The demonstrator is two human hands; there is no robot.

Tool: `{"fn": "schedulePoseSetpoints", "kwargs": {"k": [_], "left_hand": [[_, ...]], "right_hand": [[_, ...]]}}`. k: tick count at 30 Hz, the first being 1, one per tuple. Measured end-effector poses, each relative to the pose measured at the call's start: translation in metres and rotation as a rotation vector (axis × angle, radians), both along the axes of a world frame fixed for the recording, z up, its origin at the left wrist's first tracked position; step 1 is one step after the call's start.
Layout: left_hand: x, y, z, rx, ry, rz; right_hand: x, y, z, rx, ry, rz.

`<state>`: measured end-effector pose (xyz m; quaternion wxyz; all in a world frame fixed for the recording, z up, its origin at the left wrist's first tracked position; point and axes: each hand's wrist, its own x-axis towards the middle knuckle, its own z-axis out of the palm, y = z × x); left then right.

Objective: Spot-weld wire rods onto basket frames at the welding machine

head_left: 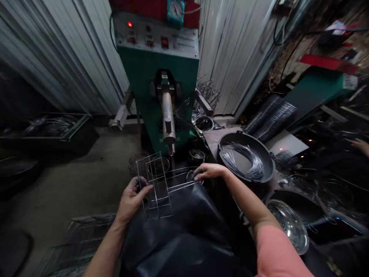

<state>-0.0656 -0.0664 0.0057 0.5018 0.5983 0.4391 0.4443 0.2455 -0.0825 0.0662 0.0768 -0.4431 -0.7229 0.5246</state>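
A wire frame of thin crossed rods is held above a dark apron. My left hand grips its left side, thumb and fingers closed on the wires. At the right, my right hand pinches the ends of long thin wires that reach across to the frame. Whether these wires are joined to the frame cannot be made out. Just beyond my hands stands a green machine with a metal cylinder pointing down at a small tip.
A round black pan with curved wires stands at the right, near a shiny metal bowl. Stacked wire frames lie at the lower left. Another person's hand shows at the far right edge.
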Motion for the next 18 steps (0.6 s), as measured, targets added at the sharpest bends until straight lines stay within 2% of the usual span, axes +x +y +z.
{"fn": "schedulePoseSetpoints", "kwargs": {"k": [5,9,12,18], "left_hand": [[0.004,-0.001,0.011,0.019,0.042,0.004],[0.007,0.007,0.017,0.035,0.088,0.015],[0.008,0.016,0.015,0.034,0.113,0.002],[0.015,0.028,0.004,0.002,0.117,-0.055]], "right_hand": [[-0.016,0.001,0.004,0.147,-0.072,-0.008],[-0.024,0.003,0.004,0.359,-0.153,-0.123],[-0.025,0.008,0.002,0.508,-0.105,-0.246],[-0.020,0.025,-0.011,0.624,-0.007,-0.398]]}}
